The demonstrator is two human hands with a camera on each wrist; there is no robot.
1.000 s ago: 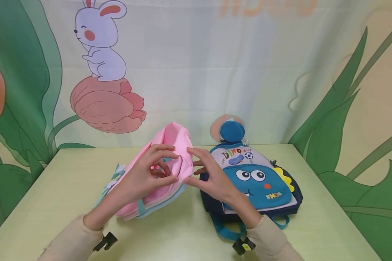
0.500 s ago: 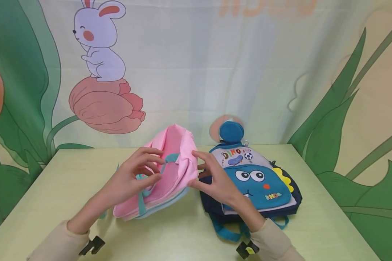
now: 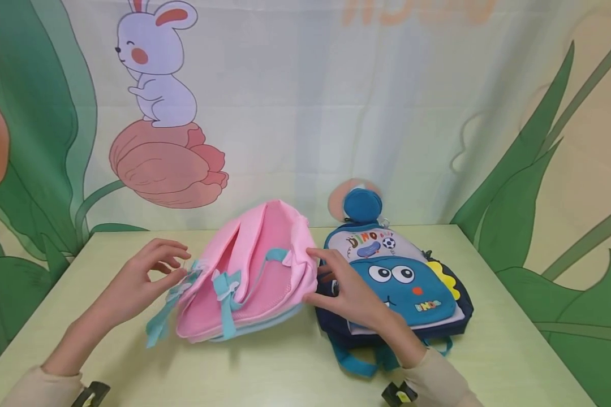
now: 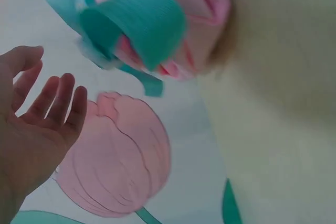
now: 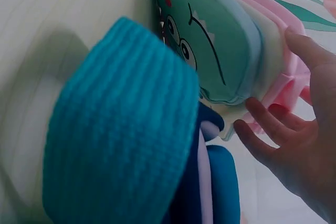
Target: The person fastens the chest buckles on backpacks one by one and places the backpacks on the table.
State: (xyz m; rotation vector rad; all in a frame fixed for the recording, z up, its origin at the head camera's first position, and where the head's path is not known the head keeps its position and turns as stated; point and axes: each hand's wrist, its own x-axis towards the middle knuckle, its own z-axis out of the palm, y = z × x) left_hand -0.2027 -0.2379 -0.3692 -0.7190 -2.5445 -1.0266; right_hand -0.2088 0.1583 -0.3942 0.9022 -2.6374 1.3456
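Observation:
A pink backpack stands tilted on the table, its padded back and shoulder straps toward me. Teal webbing crosses it, and in the right wrist view its pale green front pocket shows a cartoon face. My right hand holds the pack's right side, thumb on the pink edge and fingers along the side. My left hand is apart from the pack, fingers loosely bent and holding nothing. Close to those fingertips hangs a teal strap end; the left wrist view shows a gap between hand and teal strap.
A navy and blue dinosaur backpack lies right of the pink one, partly behind my right forearm. Its teal strap fills much of the right wrist view. A printed curtain hangs behind the pale yellow-green table.
My left hand has let go of the pack's upper part and moved left. The pink backpack has shifted slightly right and its straps are now in sight. The right hand keeps to its right side.

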